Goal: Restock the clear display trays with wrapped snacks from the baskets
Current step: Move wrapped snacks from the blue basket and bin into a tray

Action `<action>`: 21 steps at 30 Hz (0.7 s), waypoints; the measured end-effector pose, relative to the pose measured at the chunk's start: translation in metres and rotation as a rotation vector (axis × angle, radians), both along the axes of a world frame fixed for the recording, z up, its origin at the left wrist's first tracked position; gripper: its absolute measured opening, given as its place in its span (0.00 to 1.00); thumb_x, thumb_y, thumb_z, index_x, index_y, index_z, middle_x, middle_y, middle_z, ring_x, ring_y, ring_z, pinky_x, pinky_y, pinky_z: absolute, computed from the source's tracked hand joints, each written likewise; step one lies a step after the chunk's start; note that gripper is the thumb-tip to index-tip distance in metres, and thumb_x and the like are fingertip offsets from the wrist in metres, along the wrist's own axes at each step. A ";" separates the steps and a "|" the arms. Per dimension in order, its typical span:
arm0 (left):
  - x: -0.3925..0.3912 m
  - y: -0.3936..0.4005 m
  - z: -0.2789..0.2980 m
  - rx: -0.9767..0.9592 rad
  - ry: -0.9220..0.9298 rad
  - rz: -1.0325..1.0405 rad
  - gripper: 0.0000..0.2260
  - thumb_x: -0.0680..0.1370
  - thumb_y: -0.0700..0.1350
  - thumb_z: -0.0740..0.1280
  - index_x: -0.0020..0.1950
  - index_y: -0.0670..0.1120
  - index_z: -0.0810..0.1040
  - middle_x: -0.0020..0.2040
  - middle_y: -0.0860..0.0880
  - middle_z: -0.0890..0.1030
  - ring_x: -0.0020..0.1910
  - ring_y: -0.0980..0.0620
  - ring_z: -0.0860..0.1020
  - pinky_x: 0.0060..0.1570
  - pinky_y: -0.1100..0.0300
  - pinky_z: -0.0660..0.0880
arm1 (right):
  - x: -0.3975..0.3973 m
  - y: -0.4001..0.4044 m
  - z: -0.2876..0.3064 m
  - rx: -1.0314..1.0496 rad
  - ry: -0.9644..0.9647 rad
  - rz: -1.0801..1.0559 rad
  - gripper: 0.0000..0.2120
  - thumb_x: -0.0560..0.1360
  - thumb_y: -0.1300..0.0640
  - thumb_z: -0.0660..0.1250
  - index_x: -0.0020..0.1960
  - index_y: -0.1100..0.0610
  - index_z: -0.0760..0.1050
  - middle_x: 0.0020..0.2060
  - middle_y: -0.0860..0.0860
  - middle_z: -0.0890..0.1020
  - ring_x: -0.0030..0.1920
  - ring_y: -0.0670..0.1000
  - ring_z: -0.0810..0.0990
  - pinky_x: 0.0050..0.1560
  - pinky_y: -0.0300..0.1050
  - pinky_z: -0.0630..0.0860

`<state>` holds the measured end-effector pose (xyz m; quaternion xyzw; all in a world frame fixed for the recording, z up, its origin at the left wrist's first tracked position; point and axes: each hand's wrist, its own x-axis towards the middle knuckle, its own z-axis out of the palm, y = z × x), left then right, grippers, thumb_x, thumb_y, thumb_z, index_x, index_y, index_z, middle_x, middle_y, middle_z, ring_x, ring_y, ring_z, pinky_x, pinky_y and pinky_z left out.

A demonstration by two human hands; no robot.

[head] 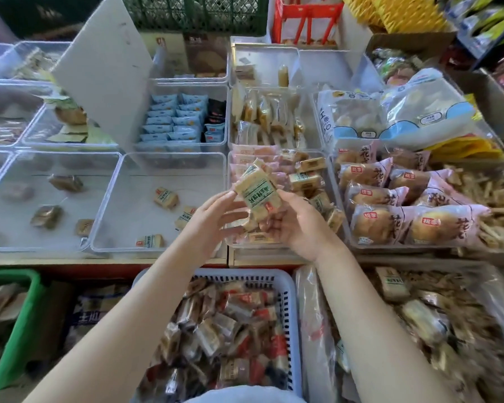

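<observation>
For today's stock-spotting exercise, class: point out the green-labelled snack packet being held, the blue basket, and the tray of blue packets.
Green-labelled snack packet (259,195): head view, on its printed label.
Blue basket (287,282): head view, on its far right rim.
Tray of blue packets (186,86): head view, on its clear back wall.

A green-labelled wrapped snack (258,193) sits tilted, held above a clear tray (336,199) of similar packets.

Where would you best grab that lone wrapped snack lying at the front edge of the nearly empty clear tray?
Pinch the wrapped snack across its short sides, coming straight down from above. It lies flat on the clear tray floor close to the front wall, with bare floor around it, so fingers probably fit on both sides.
</observation>
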<state>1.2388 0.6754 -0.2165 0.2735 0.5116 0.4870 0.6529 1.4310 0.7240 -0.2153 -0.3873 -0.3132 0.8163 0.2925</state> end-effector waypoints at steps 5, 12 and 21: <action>-0.049 -0.008 -0.010 0.000 0.074 -0.021 0.19 0.73 0.45 0.75 0.62 0.45 0.79 0.50 0.45 0.85 0.48 0.48 0.82 0.46 0.53 0.78 | -0.057 -0.011 -0.015 0.087 -0.339 0.131 0.25 0.81 0.37 0.59 0.58 0.56 0.82 0.44 0.56 0.84 0.39 0.51 0.80 0.40 0.45 0.76; -0.142 -0.024 -0.063 -0.143 0.569 0.371 0.20 0.76 0.39 0.72 0.66 0.51 0.74 0.49 0.47 0.79 0.37 0.54 0.80 0.34 0.62 0.78 | -0.105 -0.017 -0.050 0.554 -0.937 -0.028 0.09 0.81 0.52 0.60 0.55 0.53 0.77 0.49 0.51 0.82 0.42 0.52 0.85 0.48 0.57 0.83; -0.166 -0.022 -0.105 -0.185 1.045 -0.024 0.12 0.77 0.47 0.69 0.60 0.52 0.81 0.55 0.50 0.84 0.51 0.49 0.81 0.51 0.52 0.80 | -0.097 -0.004 -0.072 0.898 -1.626 0.179 0.24 0.79 0.53 0.65 0.74 0.48 0.67 0.52 0.53 0.66 0.47 0.54 0.72 0.46 0.52 0.79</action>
